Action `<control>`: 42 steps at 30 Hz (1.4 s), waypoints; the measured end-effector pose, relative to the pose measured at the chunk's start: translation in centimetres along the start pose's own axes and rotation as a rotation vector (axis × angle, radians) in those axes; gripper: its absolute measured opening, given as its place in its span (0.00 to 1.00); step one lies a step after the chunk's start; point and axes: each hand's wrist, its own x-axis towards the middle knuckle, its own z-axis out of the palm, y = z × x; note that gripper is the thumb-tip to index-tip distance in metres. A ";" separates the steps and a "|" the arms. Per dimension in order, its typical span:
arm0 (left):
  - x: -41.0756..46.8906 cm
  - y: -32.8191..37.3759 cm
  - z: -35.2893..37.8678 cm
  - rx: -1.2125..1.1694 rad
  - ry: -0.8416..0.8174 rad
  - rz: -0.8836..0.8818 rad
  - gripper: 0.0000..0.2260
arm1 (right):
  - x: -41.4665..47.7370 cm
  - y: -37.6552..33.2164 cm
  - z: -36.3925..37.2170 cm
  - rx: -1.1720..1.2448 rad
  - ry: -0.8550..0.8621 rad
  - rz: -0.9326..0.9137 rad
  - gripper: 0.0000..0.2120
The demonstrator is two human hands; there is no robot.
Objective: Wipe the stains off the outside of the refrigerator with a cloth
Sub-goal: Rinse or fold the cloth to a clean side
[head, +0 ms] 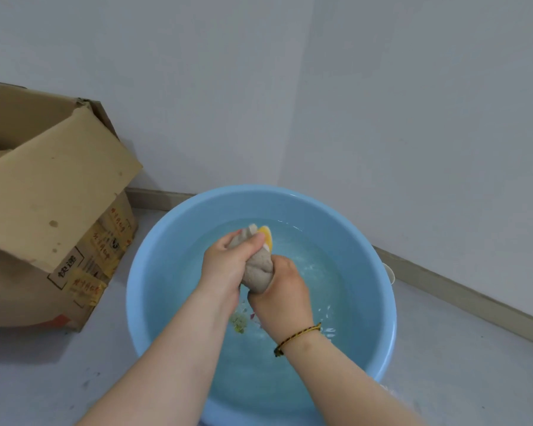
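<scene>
A wet grey cloth [258, 267] with a yellow and white edge is twisted into a thick roll above a light blue basin [154, 262] of water. My left hand [228, 262] grips the roll's upper end, fingers curled round it. My right hand [279, 292] grips its lower end, with a braided cord bracelet on that wrist. Both hands hold the cloth over the middle of the basin. The water surface is rippled to the right of my hands. No refrigerator is in view.
The basin stands on a grey floor in a corner of white walls with a beige skirting board [462, 290]. An open cardboard box [53, 210] with printed labels stands to the left, close to the basin's rim. Small specks float in the water [239, 322].
</scene>
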 end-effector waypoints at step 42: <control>0.7 -1.1 -0.3 1.594 -0.561 0.017 0.07 | 3.3 2.1 -1.5 -0.915 -0.241 -0.667 0.30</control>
